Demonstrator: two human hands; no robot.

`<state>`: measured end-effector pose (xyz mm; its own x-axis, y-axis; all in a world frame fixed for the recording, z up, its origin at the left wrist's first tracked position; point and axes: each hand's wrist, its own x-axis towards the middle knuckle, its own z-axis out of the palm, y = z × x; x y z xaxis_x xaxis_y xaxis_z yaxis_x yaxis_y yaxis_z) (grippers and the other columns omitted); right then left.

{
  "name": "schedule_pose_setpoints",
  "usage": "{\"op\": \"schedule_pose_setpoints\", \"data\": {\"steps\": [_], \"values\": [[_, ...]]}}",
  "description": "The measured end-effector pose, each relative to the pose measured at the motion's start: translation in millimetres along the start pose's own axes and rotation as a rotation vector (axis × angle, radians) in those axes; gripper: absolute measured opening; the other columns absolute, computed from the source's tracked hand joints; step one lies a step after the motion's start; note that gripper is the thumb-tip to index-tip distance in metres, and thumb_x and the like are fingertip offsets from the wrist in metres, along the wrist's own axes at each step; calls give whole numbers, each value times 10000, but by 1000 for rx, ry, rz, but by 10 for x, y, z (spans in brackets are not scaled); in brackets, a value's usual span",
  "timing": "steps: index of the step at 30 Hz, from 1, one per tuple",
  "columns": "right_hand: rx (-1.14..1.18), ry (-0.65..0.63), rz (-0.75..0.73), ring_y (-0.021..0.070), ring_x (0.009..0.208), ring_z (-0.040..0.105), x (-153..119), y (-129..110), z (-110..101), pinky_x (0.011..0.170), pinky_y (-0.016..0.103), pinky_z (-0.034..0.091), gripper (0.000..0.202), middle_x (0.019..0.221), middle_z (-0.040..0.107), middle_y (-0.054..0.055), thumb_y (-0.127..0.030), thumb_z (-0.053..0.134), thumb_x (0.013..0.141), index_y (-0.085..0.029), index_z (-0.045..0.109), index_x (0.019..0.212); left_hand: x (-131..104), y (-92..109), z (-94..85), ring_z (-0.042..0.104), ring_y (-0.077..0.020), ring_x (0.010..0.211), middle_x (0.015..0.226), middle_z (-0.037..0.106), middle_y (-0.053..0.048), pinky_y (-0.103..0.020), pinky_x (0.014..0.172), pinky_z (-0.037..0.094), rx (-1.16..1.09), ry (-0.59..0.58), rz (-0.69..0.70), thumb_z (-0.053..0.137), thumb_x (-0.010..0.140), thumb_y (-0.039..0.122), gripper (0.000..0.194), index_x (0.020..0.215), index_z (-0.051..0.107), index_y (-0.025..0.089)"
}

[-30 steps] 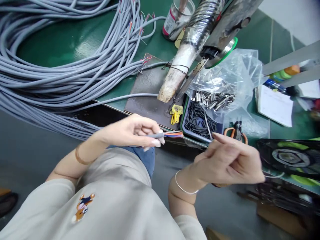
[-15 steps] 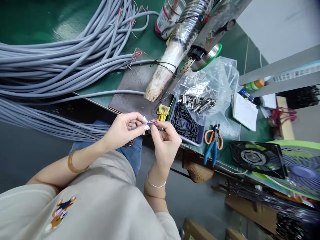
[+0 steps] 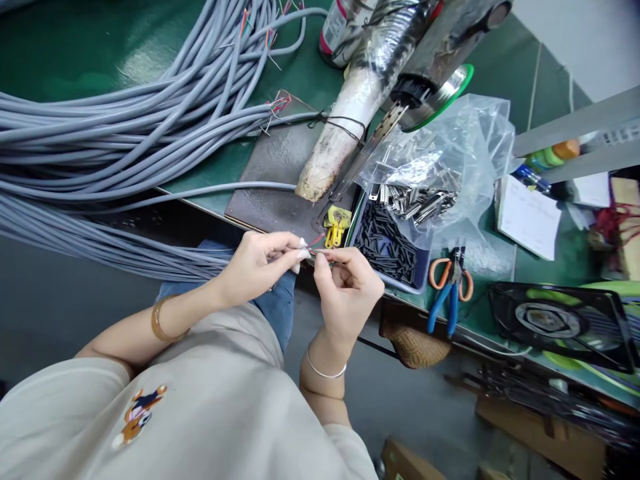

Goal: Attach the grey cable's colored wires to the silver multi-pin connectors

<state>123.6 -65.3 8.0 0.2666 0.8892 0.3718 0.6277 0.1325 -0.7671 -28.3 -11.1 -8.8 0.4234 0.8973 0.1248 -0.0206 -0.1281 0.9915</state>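
Note:
My left hand (image 3: 263, 263) is closed, thumb and fingers pinching the end of a grey cable that is mostly hidden in it. White coverings show on its fingertips. Thin coloured wires (image 3: 315, 251) come out between the two hands, a red one bent upward apart from the others. My right hand (image 3: 349, 283) pinches these wires between thumb and forefinger. Just beyond my fingers a small yellow tool (image 3: 334, 233) lies by the dark plate (image 3: 265, 207). A bin of black tubes (image 3: 385, 247) stands to the right of my right hand.
Bundles of grey cable (image 3: 135, 127) fill the left side. A soldering iron (image 3: 370, 150) and a white-wrapped rod (image 3: 333, 143) slant over the plate. Metal connectors (image 3: 415, 200) in a plastic bag, blue-handled pliers (image 3: 447, 293) and a black fan (image 3: 555, 320) are on the right.
The wires between my hands have spread, and a red one now stands apart. Both hands remain close together, still pinching. The whole view has shifted slightly.

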Motion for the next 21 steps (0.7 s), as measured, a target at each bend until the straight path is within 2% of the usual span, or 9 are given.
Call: {"op": "schedule_pose_setpoints", "data": {"steps": [2,5,8,10,13,15,19,21], "values": [[93,-51,90,60,504,369,-18,40,9,477,235,283,150,684,596,-43,-217,658,901,-195,674,753,27,61,-56,471,-46,420,647,696,-25,-178,426,377,-238,-58,-229,689,928,454,355,798,653,125],[122,20,146,65,522,389,-29,84,20,495,241,306,143,737,632,-21,-290,658,928,-197,729,845,50,105,-126,406,-21,369,651,701,-30,-168,362,267,-433,-118,-374,776,839,500,407,802,631,121],[110,96,135,54,507,362,-15,74,25,487,243,300,184,848,692,-1,-339,673,942,-218,759,1051,49,99,-138,408,-15,367,648,699,-26,-161,366,271,-476,-122,-401,803,815,444,373,814,626,116],[86,55,94,53,504,355,-9,47,37,495,247,309,142,813,682,-12,-316,685,942,-223,767,1010,48,93,-129,405,-12,365,642,694,-16,-159,370,280,-482,-107,-399,809,809,418,356,821,614,120],[32,-80,1,61,536,429,-27,19,71,533,245,351,112,722,649,-30,-249,681,946,-213,757,873,56,99,-125,404,-17,365,616,681,16,-154,370,272,-498,-83,-397,819,807,378,349,940,604,137],[27,-136,-37,64,568,478,-45,24,85,559,242,374,118,725,660,-29,-222,677,949,-213,753,860,62,104,-131,393,-17,368,608,673,27,-155,371,265,-512,-82,-398,820,810,359,361,999,603,141],[78,24,49,74,583,494,-29,64,54,521,251,338,120,815,688,-3,-281,679,959,-228,778,1003,64,101,-131,375,-12,376,619,678,14,-164,371,256,-521,-105,-421,828,796,354,339,944,621,130],[104,44,83,70,551,456,5,73,32,494,255,314,179,857,692,4,-317,698,948,-243,772,1093,62,99,-122,385,-14,386,614,679,17,-162,378,264,-506,-109,-419,822,798,325,309,936,628,127]]}}
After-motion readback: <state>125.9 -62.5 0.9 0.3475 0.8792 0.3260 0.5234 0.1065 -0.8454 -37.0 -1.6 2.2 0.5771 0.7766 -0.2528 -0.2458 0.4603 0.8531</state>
